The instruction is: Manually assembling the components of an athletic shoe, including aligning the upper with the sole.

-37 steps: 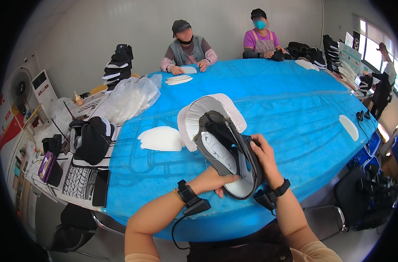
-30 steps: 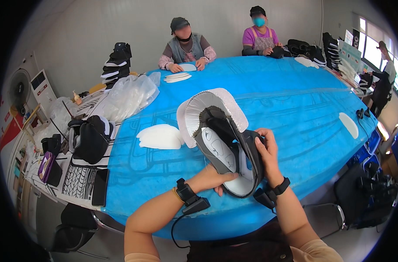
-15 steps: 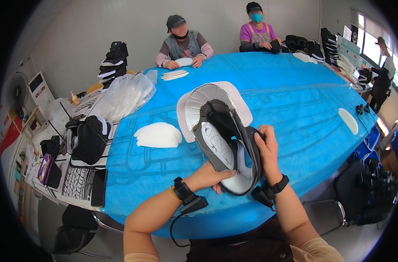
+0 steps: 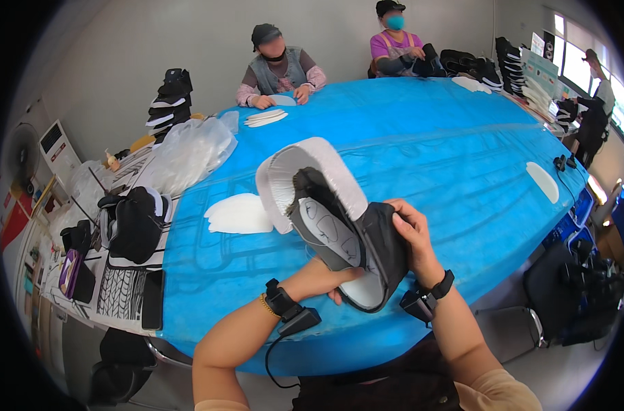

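I hold up a hollow black and grey sewn piece (image 4: 325,226), its exact kind unclear. A pale padded rim (image 4: 323,156) flares around its far end, and a white panel with looping dark lines lies along its inside. At the near end, my left hand (image 4: 327,277) grips the edge, its thumb inside and most fingers hidden beneath. My right hand (image 4: 418,240) is closed on a black flap (image 4: 386,236) along the right side, thumb on top. Left of the piece, several overlapping white half-oval sheets (image 4: 238,214) lie on the blue-covered table (image 4: 462,205).
Clear plastic bags (image 4: 192,154) and black sewn pieces (image 4: 135,226) crowd the left side. Two people sit across the table, one handling a white sheet (image 4: 283,101), the other a black item (image 4: 430,63). A single white sheet (image 4: 543,183) and cables (image 4: 565,164) lie at right.
The held piece has turned, and its far end has shifted left. The black flap now covers more of the opening on the right. The far right seated person's black item is higher.
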Action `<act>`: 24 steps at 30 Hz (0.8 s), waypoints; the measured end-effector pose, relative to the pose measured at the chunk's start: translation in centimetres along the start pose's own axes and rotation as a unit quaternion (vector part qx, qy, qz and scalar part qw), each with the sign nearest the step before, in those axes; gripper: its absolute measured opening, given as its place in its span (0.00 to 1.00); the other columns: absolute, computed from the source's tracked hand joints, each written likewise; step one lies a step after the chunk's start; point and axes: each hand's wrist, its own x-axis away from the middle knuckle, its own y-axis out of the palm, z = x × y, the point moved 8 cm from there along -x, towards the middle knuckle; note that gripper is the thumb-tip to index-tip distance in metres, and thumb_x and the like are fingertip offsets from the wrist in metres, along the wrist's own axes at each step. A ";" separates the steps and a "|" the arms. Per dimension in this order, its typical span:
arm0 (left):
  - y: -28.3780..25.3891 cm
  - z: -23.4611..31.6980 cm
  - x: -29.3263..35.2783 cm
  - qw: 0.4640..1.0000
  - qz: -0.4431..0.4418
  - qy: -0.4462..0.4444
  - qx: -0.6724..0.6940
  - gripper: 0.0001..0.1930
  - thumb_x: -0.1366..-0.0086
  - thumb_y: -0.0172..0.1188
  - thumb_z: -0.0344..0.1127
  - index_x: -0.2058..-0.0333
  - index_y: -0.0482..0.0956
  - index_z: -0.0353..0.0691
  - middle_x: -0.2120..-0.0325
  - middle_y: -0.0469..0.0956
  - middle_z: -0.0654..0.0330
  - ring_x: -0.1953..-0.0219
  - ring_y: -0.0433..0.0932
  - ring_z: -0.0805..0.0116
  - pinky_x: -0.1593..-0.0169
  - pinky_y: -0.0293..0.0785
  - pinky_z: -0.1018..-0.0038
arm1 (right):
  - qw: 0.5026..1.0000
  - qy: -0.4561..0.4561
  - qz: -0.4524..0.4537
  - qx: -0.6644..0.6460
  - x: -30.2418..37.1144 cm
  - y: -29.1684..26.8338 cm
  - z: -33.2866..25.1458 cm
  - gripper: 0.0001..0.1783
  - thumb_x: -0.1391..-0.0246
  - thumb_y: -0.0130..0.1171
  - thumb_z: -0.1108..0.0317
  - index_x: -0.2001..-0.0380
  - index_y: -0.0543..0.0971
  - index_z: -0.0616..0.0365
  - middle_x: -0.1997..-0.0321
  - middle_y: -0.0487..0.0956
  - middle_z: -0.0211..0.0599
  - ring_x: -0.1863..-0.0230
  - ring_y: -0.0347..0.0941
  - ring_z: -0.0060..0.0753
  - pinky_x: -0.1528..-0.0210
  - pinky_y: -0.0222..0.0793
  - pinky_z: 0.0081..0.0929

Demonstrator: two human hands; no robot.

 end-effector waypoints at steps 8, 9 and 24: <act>-0.8 -2.2 -0.1 0.999 -0.024 -0.029 -0.016 0.21 0.35 0.55 0.35 0.46 0.67 0.31 0.53 0.74 0.51 0.71 0.81 0.63 0.74 0.79 0.75 | 0.988 -0.052 -0.138 -0.042 0.0 1.0 -0.6 0.22 0.50 0.57 0.64 0.55 0.78 0.68 0.47 0.71 0.42 0.45 0.66 0.34 0.41 0.59 0.29; -0.8 -2.5 -0.1 0.999 -0.019 -0.032 0.005 0.21 0.35 0.55 0.35 0.46 0.67 0.31 0.53 0.74 0.51 0.71 0.81 0.62 0.74 0.79 0.75 | 0.987 -0.037 -0.147 -0.053 0.0 1.3 -0.7 0.23 0.51 0.58 0.64 0.53 0.78 0.67 0.47 0.71 0.41 0.44 0.65 0.34 0.40 0.57 0.29; -0.6 -2.0 -0.4 0.999 0.012 -0.023 0.024 0.12 0.39 0.56 0.29 0.59 0.71 0.28 0.74 0.77 0.51 0.84 0.77 0.60 0.82 0.73 0.70 | 0.990 -0.130 0.016 0.050 -0.1 -1.2 -0.5 0.16 0.38 0.49 0.64 0.58 0.79 0.64 0.59 0.74 0.34 0.55 0.69 0.25 0.51 0.62 0.22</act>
